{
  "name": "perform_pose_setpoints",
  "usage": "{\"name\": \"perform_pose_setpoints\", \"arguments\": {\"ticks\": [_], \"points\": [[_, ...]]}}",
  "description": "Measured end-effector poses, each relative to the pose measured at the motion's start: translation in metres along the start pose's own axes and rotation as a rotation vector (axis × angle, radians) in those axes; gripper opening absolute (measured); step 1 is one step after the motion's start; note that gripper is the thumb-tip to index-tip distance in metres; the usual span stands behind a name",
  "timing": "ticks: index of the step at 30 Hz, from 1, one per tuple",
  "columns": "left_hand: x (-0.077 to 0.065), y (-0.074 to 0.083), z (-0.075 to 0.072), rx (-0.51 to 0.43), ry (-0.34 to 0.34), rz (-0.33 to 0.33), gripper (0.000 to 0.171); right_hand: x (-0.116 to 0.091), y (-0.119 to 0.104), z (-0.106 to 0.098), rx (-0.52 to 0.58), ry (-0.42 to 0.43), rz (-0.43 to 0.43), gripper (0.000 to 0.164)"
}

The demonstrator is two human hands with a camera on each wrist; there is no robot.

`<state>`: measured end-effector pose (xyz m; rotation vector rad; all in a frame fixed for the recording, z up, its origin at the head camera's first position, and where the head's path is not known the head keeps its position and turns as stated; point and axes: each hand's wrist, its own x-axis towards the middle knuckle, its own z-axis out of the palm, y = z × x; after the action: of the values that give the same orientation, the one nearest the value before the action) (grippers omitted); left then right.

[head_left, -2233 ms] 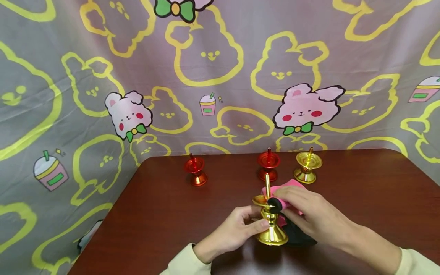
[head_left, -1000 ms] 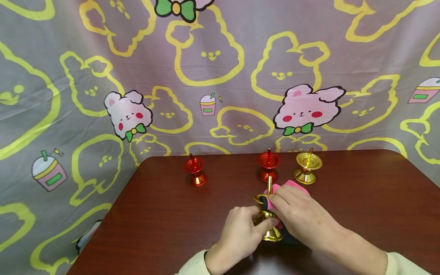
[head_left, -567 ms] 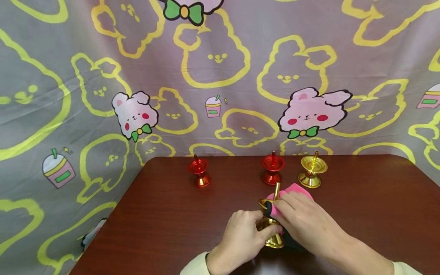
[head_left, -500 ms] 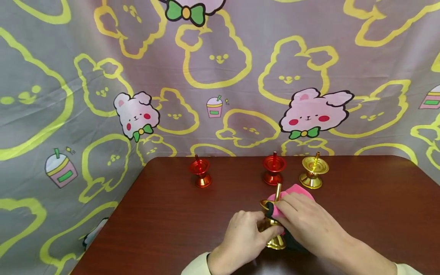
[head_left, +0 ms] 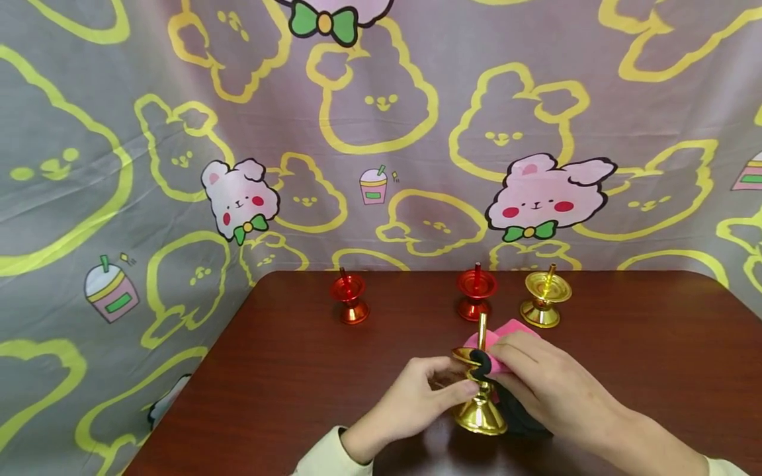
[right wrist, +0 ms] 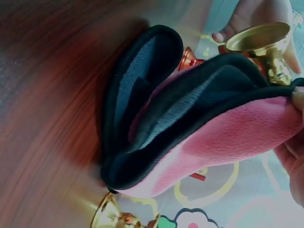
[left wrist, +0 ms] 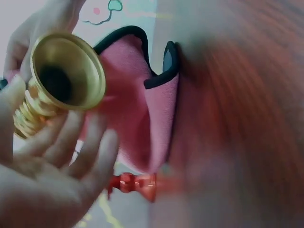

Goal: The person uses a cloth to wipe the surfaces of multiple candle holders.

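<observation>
A shiny gold candlestick (head_left: 481, 413) with a dish and an upright tube is held off the table, its hollow base facing the left wrist camera. My left hand (head_left: 419, 396) holds it around the stem, thumb in front and fingers behind. With my right hand (head_left: 544, 377) I pinch a pink cloth (right wrist: 228, 137) with dark lining and black edging, pressed to the candlestick's dish rim. The rest of the cloth hangs in folds to the table, partly hidden behind my right hand in the head view.
On the dark reddish wooden table (head_left: 286, 377) stand a red candlestick (head_left: 351, 301) at back left, another red candlestick (head_left: 475, 291) and a gold candlestick (head_left: 543, 297) at back right. A cartoon-patterned curtain (head_left: 417, 119) hangs behind the table.
My left fingers have loosened and shifted, showing more of the candlestick's stem and base. My right hand has drawn slightly right with the cloth's edge still at the dish. The standing candlesticks stay put.
</observation>
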<state>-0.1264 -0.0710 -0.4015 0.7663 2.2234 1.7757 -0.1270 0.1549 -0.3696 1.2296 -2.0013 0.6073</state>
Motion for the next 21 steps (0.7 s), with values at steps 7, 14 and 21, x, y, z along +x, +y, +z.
{"name": "perform_pose_setpoints", "arguments": {"ticks": [7, 14, 21], "points": [[0.002, -0.013, -0.01, -0.146, -0.219, 0.059, 0.041, 0.0, 0.002, 0.0, 0.239, 0.149, -0.044, 0.032], [0.003, -0.011, -0.003, -0.316, -0.319, 0.129, 0.049, 0.0, -0.004, 0.0, 0.318, 0.189, 0.047, 0.03], [0.003, -0.005, 0.004, -0.189, -0.153, 0.17, 0.035, 0.003, -0.003, 0.0, 0.249, 0.183, 0.056, 0.029]]}}
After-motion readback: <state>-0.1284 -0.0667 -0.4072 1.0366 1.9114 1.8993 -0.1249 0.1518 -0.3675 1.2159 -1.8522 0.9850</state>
